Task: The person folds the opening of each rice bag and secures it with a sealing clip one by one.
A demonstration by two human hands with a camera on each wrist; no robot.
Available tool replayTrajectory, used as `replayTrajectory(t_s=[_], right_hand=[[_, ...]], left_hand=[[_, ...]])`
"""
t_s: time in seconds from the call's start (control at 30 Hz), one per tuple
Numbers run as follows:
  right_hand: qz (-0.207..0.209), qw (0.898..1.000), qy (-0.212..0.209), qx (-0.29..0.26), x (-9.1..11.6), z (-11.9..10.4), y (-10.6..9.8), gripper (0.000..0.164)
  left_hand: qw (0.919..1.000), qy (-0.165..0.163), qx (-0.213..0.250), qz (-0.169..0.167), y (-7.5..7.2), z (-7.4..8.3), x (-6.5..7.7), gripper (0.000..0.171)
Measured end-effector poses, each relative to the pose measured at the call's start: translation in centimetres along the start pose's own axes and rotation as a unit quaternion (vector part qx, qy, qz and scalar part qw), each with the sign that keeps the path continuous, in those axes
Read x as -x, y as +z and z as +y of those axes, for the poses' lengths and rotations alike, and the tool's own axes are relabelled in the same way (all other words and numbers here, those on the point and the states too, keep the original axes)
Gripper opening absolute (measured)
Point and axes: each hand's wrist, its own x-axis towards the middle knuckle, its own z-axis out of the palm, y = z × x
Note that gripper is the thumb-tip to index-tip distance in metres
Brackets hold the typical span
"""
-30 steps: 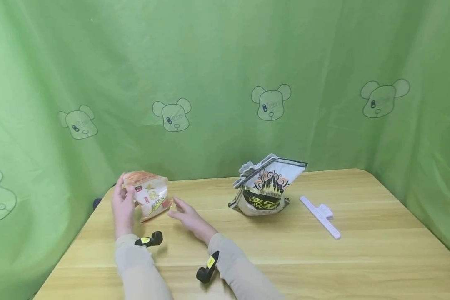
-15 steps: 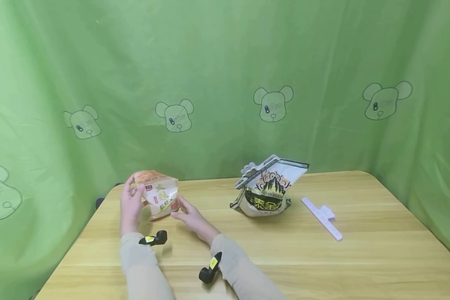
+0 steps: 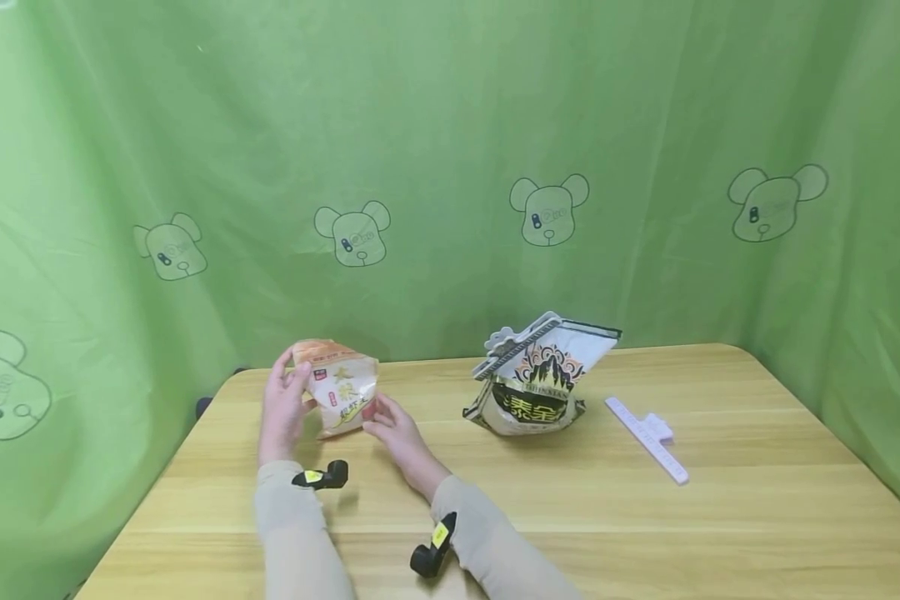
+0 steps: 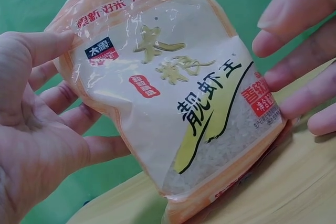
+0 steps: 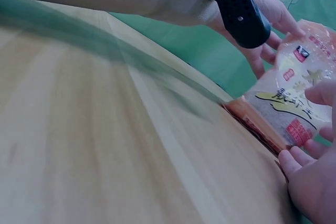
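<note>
A clear-windowed bag of rice point(image 3: 342, 390), white with orange edges, tilts at the table's left side. Loose white grains show through its lower front in the left wrist view. My left hand point(image 3: 283, 414) grips the bag's upper left edge, thumb in front and fingers behind. At the lower right corner my right hand point(image 3: 405, 439) holds the bag, its fingers point(image 4: 299, 100) along that edge. In the right wrist view both hands flank the bag point(image 5: 294, 95). Whether its bottom bears on the table cannot be told.
A black-and-white bag point(image 3: 528, 400) with a grey clip point(image 3: 517, 343) across its top stands at the table's back middle. Right of it lies a pale purple sealing clip point(image 3: 647, 437). A green curtain point(image 3: 435, 125) hangs behind the wooden table point(image 3: 645, 542).
Both hands have shifted right with the bag of rice. The right hand has closed in on the bag's lower right corner. The clipped bag and the purple clip stay in place on the table.
</note>
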Motion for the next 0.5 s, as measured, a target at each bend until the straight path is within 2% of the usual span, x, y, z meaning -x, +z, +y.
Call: replayTrajectory(t_s=[0.2, 0.5], right_hand=[[0.013, 1.000, 0.004, 0.000, 0.6, 0.0, -0.6, 0.069], [0.003, 1.000, -0.002, -0.004, 1.6, -0.5, -2.0, 0.067]], left_hand=[[0.9998, -0.010, 0.005, -0.019, 0.6, -0.1, 0.0, 0.056], [0.9977, -0.024, 0.023, -0.059, 1.3, -0.2, -0.7, 0.052]])
